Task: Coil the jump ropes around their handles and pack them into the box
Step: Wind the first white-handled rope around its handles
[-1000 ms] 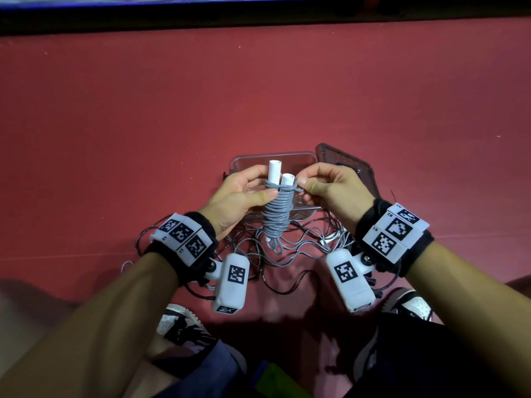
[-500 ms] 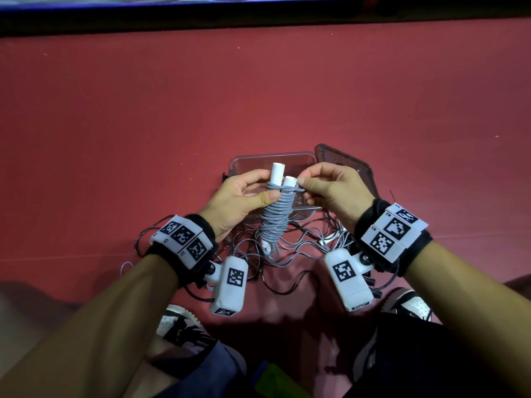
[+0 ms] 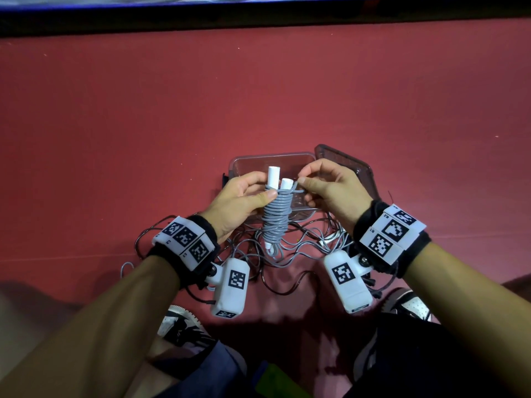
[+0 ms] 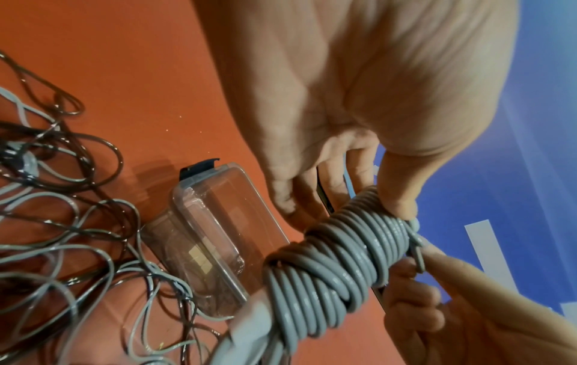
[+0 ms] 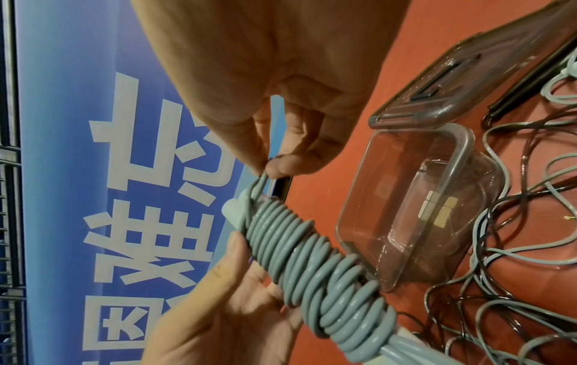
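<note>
Left hand [image 3: 238, 201] grips the coiled jump rope [image 3: 276, 218] upright above the box [image 3: 244, 162]; right hand [image 3: 330, 191] pinches its end.

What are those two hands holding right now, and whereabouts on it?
The left hand grips the coiled grey jump rope around its wound middle. The right hand pinches the rope's loose end at the top of the coil.

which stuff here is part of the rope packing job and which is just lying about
Job:
- coiled grey rope on white handles, gripped by left hand, end pinched by right hand
- loose ropes
- clear box
- lid

Lying about:
- blue banner
- shoes
</note>
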`<state>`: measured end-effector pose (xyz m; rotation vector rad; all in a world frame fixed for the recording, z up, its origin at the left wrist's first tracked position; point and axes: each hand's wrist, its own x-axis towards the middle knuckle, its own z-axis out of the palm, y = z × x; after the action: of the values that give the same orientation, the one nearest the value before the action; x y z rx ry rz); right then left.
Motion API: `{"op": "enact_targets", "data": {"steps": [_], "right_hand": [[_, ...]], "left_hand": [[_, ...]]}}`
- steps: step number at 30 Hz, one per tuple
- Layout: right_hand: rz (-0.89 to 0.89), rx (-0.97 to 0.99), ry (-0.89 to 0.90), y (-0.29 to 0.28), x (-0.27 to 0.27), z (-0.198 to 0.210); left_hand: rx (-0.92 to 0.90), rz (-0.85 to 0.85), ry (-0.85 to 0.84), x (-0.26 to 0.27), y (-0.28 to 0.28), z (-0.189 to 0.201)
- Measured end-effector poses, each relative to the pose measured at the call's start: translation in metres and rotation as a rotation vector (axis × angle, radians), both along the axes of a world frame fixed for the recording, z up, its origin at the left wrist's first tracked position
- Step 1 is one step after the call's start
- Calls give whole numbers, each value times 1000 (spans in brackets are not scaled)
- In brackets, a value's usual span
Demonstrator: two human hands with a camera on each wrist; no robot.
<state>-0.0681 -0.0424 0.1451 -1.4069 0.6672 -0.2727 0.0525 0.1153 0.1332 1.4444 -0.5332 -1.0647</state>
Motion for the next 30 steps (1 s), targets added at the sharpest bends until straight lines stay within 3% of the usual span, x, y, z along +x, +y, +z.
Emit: {"op": "enact_targets", "data": {"steps": [7, 20, 30], "right_hand": [[-10, 79, -3, 2, 2, 3], [84, -44, 103, -3, -2, -1], [13, 12, 20, -4, -3, 4]], "left_hand": [[75, 35, -112, 6, -2, -7], [54, 69, -110, 6, -3, -6], [80, 56, -169, 6, -1, -5]]}}
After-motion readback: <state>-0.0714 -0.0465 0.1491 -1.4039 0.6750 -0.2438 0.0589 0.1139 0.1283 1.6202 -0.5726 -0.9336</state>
